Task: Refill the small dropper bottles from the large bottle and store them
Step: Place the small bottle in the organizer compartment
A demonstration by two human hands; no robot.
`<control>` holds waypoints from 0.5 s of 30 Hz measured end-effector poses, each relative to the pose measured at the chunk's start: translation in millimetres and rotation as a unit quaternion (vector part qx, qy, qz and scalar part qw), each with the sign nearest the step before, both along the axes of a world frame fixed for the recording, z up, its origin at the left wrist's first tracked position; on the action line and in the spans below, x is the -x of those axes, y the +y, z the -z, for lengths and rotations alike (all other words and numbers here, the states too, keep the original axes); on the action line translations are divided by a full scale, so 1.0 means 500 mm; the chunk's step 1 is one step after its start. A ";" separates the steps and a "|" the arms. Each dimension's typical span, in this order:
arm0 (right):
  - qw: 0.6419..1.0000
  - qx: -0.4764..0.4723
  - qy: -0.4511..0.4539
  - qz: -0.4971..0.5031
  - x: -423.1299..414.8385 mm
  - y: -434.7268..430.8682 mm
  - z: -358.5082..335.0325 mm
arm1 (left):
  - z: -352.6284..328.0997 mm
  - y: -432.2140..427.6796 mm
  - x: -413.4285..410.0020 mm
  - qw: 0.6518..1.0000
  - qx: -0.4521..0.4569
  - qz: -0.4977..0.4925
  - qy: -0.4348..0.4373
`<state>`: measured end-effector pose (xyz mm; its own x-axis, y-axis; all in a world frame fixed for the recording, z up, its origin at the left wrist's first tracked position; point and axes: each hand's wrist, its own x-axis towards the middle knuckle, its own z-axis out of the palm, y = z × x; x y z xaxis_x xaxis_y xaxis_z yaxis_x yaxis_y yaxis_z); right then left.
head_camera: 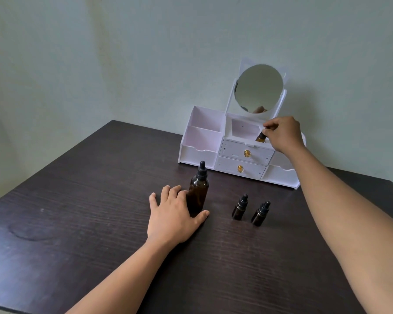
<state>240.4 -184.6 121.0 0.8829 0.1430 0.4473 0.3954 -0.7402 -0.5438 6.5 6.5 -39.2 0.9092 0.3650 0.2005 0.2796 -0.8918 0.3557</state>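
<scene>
- Right hand (281, 134) pinches a small bottle (261, 137) by its cap, over the organizer's (200, 141) middle compartment: lower it straight, then let go.
- Left hand (173, 214) rests open against the big bottle (198, 196) in front of the organizer.
- Two small bottles (239, 208) wait beside it.

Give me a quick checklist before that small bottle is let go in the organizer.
1. Right hand grips small bottle by its cap: ok.
2. Bottle is inside the organizer compartment under the mirror: ok.
3. Bottle upright: not ok, tilted.
4. Bottle base seated: cannot tell.
5. Left hand steadies large bottle: ok.
6. Two small bottles left on table, capped: ok.
</scene>
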 end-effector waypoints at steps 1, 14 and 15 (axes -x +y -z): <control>1.000 0.008 0.004 0.001 -0.004 0.000 0.003 | 0.000 0.000 0.000 1.000 -0.002 0.000 0.000; 0.998 0.052 0.032 0.005 -0.038 0.011 0.019 | -0.001 0.000 -0.002 1.000 -0.006 0.000 0.003; 0.998 0.052 0.034 0.004 -0.038 0.011 0.018 | -0.002 0.000 -0.002 1.000 -0.006 0.000 0.004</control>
<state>259.5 -179.3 111.8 0.9116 0.1788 0.3701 0.3547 -0.7973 -0.4884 7.5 6.5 -38.2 0.9108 0.3632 0.1965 0.2832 -0.8957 0.3428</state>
